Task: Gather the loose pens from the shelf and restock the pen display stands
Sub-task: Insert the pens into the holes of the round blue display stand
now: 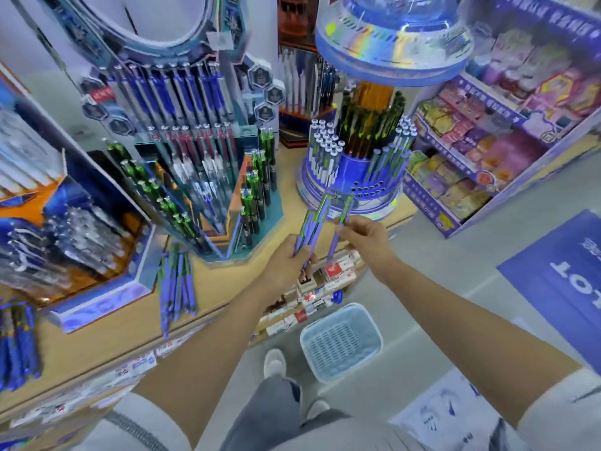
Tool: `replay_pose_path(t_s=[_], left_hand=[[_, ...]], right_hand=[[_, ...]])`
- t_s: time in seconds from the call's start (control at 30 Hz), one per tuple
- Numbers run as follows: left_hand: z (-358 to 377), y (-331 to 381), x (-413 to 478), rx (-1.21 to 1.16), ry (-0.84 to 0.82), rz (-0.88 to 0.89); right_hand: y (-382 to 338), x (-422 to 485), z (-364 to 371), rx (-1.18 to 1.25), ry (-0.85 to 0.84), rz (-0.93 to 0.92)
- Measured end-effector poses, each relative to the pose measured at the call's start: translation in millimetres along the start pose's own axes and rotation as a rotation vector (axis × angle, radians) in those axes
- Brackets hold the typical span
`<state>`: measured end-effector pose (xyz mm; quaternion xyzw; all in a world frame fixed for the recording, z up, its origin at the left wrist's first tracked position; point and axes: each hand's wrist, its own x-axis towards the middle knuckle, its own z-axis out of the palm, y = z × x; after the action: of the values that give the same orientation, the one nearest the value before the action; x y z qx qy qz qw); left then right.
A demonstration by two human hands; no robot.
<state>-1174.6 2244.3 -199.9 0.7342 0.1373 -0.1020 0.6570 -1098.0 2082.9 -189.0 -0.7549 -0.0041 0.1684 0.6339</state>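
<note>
In the head view, just below the middle of the frame, the left grip (286, 258) has its fingers curled round a bundle of pens (309, 227) with purple and green barrels. The bundle is held by its lower part and its upper ends lean up and to the right. Just to the right, the right grip (364, 236) pinches a single pen (344, 211) of the same colours between thumb and fingers, tilted the same way. The two grips are close together but apart.

The upper ends of the held pens overlap the lower rim of the round display stand (374, 203) just above them; whether they touch it cannot be told. The stand's lower tier shows a row of open holes (367, 190), and its higher tiers are packed with upright pens.

To the left of the left grip, a cluster of loose pens (175, 281) lies flat on the wooden shelf (227, 278), well apart from both grips. More loose pens (16, 346) lie at the far left edge. An octagonal pen stand (195, 177) stands on the shelf in the left centre of the frame, between the loose pens and the round stand.

Small boxes (325, 281) fill the shelf front below the grips. On the grey floor (422, 271) at the bottom centre sits a pale blue basket (341, 343), beside the person's white shoe (274, 362). A rack of pastel packets (471, 151) fills the upper right, and a blue sign (559, 275) sits at the right edge.
</note>
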Motion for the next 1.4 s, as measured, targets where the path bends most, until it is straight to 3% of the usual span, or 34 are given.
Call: replay_pose_path(t_s=[0.33, 0.47, 0.83, 1.2, 1.4], left_hand=[[0, 29, 84, 0.027, -0.259, 0.105], [0, 36, 99, 0.006, -0.317, 0.096], [2, 39, 122, -0.073, -0.312, 0.107], [3, 38, 135, -0.097, -0.323, 0.087], [0, 37, 137, -0.102, -0.346, 0.083]], right_hand=[[-35, 67, -50, 0.007, 0.551, -0.099], [-39, 80, -61, -0.001, 0.667, -0.112], [-34, 109, -68, -0.154, 0.764, -0.082], [-31, 121, -66, -0.16, 0.824, -0.016], [-28, 126, -63, -0.239, 0.773, 0.063]])
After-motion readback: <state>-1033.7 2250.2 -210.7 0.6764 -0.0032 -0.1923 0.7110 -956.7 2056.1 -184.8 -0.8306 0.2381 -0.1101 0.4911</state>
